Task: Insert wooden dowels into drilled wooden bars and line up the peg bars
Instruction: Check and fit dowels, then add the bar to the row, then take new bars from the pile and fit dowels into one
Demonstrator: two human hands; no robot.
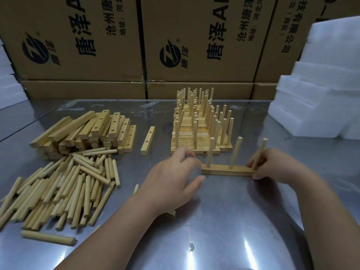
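Observation:
A wooden bar (224, 170) lies flat on the metal table with three dowels standing in it. My right hand (272, 164) pinches the rightmost dowel (261, 152) near its base and touches the bar's right end. My left hand (175, 176) is at the bar's left end, with the thumb near the bar's corner and the fingers curled; whether it holds the bar I cannot tell. Behind the bar stand rows of finished peg bars (200, 125). A single drilled bar (148, 140) lies to their left.
A stack of drilled bars (87, 131) sits at the left, with a heap of loose dowels (64, 188) in front of it and one stray dowel (47, 237) nearer me. Cardboard boxes (194, 39) line the back. White foam blocks (315, 106) stand at the right.

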